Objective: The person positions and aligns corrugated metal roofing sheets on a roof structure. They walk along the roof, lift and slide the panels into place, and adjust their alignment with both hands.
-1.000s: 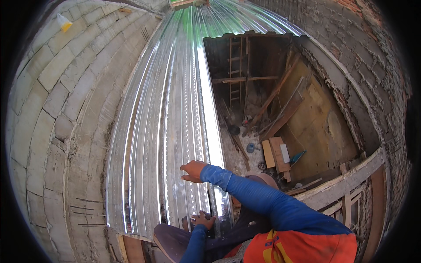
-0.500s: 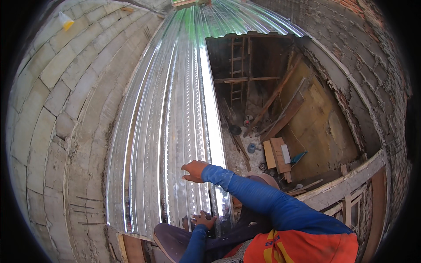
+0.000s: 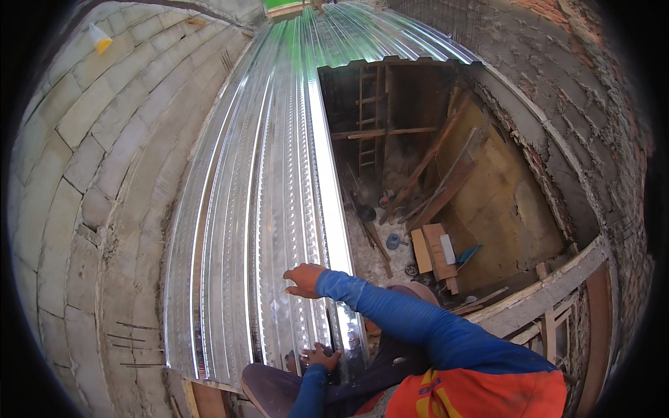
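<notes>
Long ribbed metal decking sheets [image 3: 230,209] stretch away ahead of me, shiny and embossed along their ribs. My right hand [image 3: 304,281] reaches across over the sheet near its right edge, fingers apart and slightly bent, with nothing seen in them. Whether its fingertips touch the metal I cannot tell. Closer to my body, my left hand [image 3: 322,358] rests on the decking with its fingers spread, beside my bent knee. Both arms wear blue sleeves.
Right of the decking is a deep opening, with a wooden ladder [image 3: 369,118], slanted planks [image 3: 446,188] and a blue jug [image 3: 394,241] below. A block wall [image 3: 90,181] rises on the left, with rebar stubs [image 3: 132,341]. A concrete beam [image 3: 543,296] borders the opening's near side.
The view has tilted slightly, so the far end shows a bit more. Both hands stay in nearly the same places on or over the decking.
</notes>
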